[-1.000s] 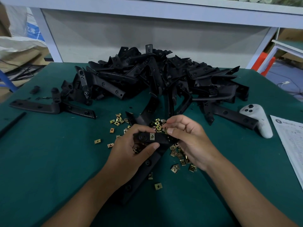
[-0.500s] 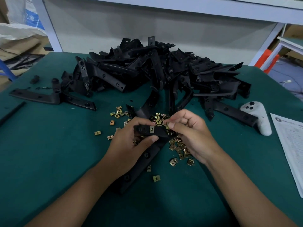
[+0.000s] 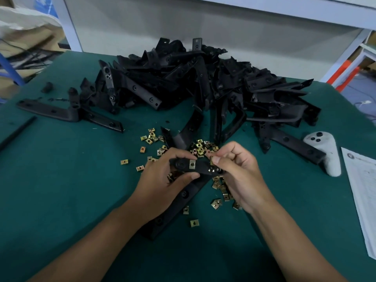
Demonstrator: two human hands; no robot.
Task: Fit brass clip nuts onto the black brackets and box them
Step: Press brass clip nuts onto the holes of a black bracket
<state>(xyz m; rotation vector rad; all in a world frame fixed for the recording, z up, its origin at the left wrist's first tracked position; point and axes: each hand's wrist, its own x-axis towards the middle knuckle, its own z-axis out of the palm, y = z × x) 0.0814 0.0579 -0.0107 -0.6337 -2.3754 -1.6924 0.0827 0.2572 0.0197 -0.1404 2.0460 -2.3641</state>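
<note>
My left hand (image 3: 162, 180) grips a long black bracket (image 3: 184, 195) near its upper end, just above the table. One brass clip nut (image 3: 192, 164) sits on that end. My right hand (image 3: 238, 174) pinches a second brass clip nut (image 3: 212, 159) between thumb and forefinger, right beside the bracket's tip. Several loose brass clip nuts (image 3: 217, 203) lie scattered on the green table (image 3: 61, 180) under and around both hands. No box is in view.
A big heap of black brackets (image 3: 203, 82) fills the far middle of the table. A single bracket (image 3: 67, 112) lies at the left. A white controller (image 3: 325, 151) and a printed sheet (image 3: 364, 192) lie at the right. A white shelf frame stands behind.
The view has tipped slightly. My right hand has brought its clip nut a little closer to the bracket's tip. My left hand keeps the same grip.
</note>
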